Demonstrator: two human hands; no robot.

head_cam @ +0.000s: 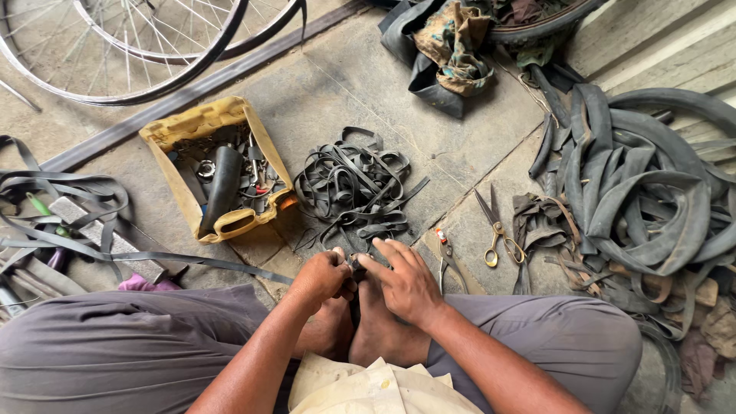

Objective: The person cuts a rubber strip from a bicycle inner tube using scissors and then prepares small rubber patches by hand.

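Observation:
I sit on the floor with my bare feet together. My left hand (324,274) and my right hand (404,280) meet just above my toes, both pinching a small dark piece of rubber strip (355,264) between the fingertips. Right in front of my hands lies a tangled pile of black rubber strips (353,188). The part of the strip that runs down between my feet is mostly hidden.
A torn yellow container (218,165) with tools and metal parts stands at left. Scissors (491,230) and pliers (447,257) lie to the right of my hands. Old inner tubes (644,184) are heaped at right, bicycle wheel rims (130,42) at top left, rags (452,42) at top.

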